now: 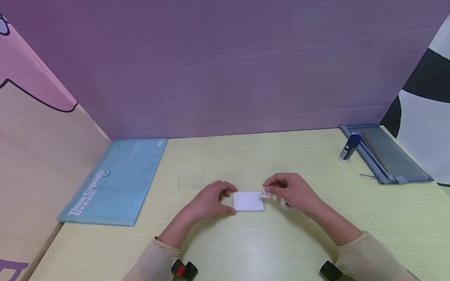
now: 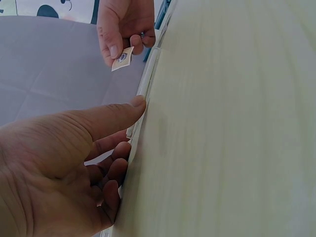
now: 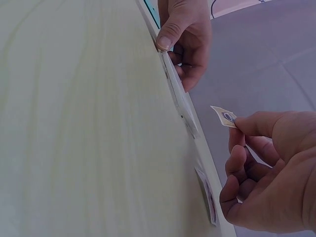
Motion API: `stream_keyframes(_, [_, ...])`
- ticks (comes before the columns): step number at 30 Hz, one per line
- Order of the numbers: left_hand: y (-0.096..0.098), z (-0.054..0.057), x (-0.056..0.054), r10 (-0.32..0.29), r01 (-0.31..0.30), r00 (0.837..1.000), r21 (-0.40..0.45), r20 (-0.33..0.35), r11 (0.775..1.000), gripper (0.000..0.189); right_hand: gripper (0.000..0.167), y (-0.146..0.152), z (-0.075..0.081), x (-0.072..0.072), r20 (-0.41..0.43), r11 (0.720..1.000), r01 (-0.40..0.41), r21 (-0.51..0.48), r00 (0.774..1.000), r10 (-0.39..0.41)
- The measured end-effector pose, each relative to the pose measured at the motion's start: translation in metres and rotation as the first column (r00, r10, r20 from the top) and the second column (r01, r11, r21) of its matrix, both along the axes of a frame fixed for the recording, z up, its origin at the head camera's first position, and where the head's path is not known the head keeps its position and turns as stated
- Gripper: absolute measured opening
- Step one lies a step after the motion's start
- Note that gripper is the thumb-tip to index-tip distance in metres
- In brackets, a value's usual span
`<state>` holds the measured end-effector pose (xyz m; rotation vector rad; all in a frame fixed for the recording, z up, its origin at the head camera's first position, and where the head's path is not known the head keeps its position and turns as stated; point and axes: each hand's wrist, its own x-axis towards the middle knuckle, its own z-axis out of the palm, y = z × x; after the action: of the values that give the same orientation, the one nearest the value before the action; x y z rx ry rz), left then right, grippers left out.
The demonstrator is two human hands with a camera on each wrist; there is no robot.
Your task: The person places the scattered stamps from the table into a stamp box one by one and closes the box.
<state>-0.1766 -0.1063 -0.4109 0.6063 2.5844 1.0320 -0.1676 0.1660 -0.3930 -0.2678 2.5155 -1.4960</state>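
Pinched between the thumb and index finger of my right hand (image 1: 293,193) is a small square picture piece (image 1: 265,192), cream-edged with a dark round print. It is held at the right edge of a flat white rectangular case (image 1: 248,201) on the table. My left hand (image 1: 213,200) holds the case at its left side, thumb at the near corner and fingers at the far one. In the left wrist view the thumb (image 2: 118,118) lies against its edge. Another small printed piece (image 1: 287,204) lies partly hidden under my right hand.
A clear, thin rectangular lid (image 1: 191,181) lies left of the case. The blue document folder (image 1: 116,183) is at the far left. On the right, a glue stick (image 1: 349,147) stands beside a grey-blue zip pouch (image 1: 397,156). A purple panel (image 1: 239,70) borders the table's back.
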Motion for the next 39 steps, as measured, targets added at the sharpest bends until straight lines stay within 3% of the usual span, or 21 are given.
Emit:
stream_keyframes(24, [0.0, 0.003, -0.001, -0.006, 0.006, 1.0, -0.011, -0.005, 1.0, 0.049, 0.013, -0.011, -0.001, -0.006, -0.008, 0.999, -0.035, 0.018, 0.999, 0.036])
stream_keyframes(39, [0.0, 0.003, 0.001, -0.001, 0.001, 1.0, -0.014, 0.003, 1.0, 0.049, 0.009, -0.017, -0.009, -0.005, -0.008, 0.998, -0.061, 0.034, 0.998, 0.062])
